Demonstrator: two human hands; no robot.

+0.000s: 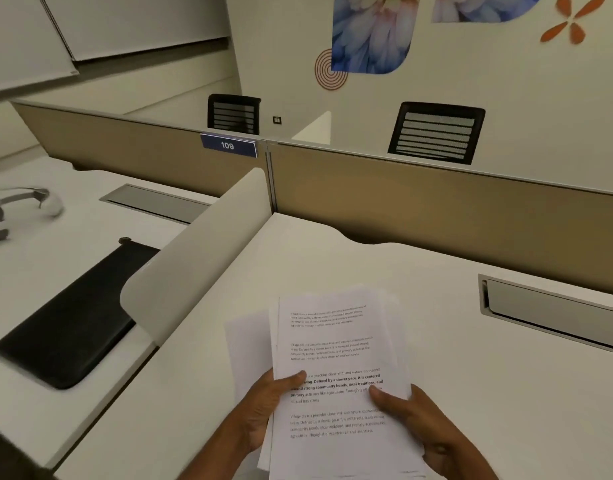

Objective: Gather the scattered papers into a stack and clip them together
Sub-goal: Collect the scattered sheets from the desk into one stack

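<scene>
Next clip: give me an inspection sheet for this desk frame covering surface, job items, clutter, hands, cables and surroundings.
Surface: white desk, bare apart from the papers; grey recessed cable hatch at right.
Job's things: sheaf of white printed papers held in both hands, edges uneven, one sheet jutting left. No clip seen.
Clutter: on the neighbouring desk, black rectangular mat and a blurred white headset.
Grippers: left hand and right hand each grip the papers, thumbs on top.
Cables: nothing seen.
Surroundings: tan partition panels, blue 109 sign, two black mesh chairs, floral wall art.
</scene>
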